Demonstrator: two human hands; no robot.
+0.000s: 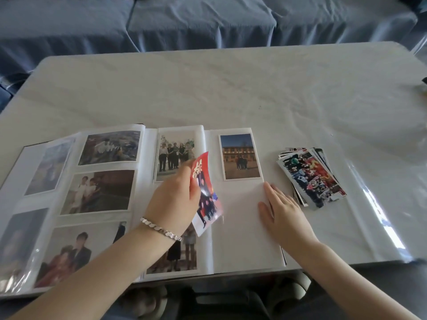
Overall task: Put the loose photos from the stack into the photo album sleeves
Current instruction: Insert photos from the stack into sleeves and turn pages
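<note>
An open photo album (pixel 240 239) lies at the table's near edge, its left pages filled with photos. The rightmost page holds one photo of a building (pixel 240 157) in its top sleeve, with blank white sleeve area below. My left hand (pixel 173 199), a silver bracelet on its wrist, grips a loose red photo (pixel 205 195), bent and held upright over the album's middle. My right hand (pixel 282 213) rests flat, fingers straight, on the right page's outer edge. The stack of loose photos (pixel 310 177) lies fanned on the table just right of the album.
The white table (pixel 231 88) is covered with clear plastic film that wrinkles and shines at the right. A blue-covered sofa (pixel 208 21) runs behind the table. A small dark object (pixel 424 82) sits at the far right edge.
</note>
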